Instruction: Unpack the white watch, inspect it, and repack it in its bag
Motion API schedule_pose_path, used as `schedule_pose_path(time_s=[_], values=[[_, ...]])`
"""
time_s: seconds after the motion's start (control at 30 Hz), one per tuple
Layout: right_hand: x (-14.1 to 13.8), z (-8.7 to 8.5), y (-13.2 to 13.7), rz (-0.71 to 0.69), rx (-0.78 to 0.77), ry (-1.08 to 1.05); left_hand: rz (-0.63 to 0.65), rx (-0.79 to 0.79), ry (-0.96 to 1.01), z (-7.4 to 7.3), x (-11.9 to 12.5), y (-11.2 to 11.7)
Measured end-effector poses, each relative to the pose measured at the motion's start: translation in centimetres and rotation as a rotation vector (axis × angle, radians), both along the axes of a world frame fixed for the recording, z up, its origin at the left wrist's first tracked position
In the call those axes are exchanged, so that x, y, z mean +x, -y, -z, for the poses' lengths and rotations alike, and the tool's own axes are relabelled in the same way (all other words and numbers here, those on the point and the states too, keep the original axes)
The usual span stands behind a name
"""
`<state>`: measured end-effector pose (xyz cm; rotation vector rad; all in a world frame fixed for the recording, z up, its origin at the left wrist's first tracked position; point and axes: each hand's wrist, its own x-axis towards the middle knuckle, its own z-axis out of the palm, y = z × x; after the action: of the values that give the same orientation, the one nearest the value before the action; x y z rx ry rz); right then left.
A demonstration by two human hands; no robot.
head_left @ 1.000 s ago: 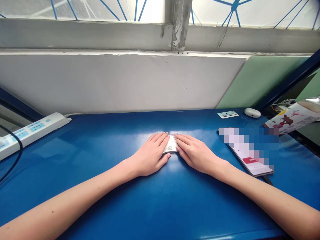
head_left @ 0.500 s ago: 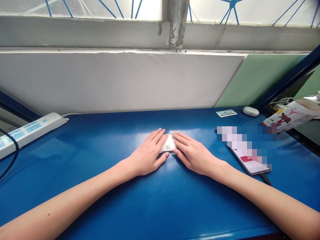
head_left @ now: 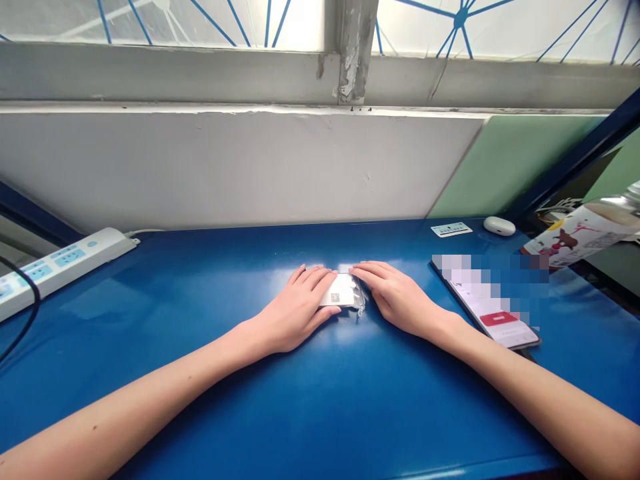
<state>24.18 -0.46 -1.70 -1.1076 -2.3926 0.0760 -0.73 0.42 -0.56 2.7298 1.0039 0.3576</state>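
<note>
Left hand (head_left: 297, 310) lies flat on the packet's left end, fingers slightly spread, unmoved. Packet (head_left: 335, 291) sits between both hands. Right thumb's come off its near edge, so left likely steadies it. Right hand (head_left: 397, 297): fingers together at the far corner; can't tell if pinching. Packet: flat, white; film (head_left: 359, 301) clear, crinkled; table (head_left: 310, 407) glossy.

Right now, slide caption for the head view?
Left hand on a flat white packet, right hand at its clear plastic edge, on a blue tabletop.
</note>
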Motion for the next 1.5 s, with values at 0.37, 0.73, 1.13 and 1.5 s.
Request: schedule_pose_path(time_s=[0.37, 0.73, 1.13, 1.5], values=[[-0.1, -3.9, 1.1, 0.023, 0.046, -0.494, 0.077, -0.013, 0.194, 0.2, -0.8, 0.0], [-0.1, -1.9, -0.1, 0.231, -0.374, -0.758, -0.039, 0.002, 0.164, 0.2, -0.4, 0.2], [-0.1, -0.8, -0.3, 0.202, -0.543, -0.544, 0.006, -0.095, 0.098, -0.1, -0.2, 0.3], [0.6, -1.8, 0.9, -0.095, -0.306, 0.144, -0.053, -0.057, 0.014, 0.1, 0.1, 0.1]])
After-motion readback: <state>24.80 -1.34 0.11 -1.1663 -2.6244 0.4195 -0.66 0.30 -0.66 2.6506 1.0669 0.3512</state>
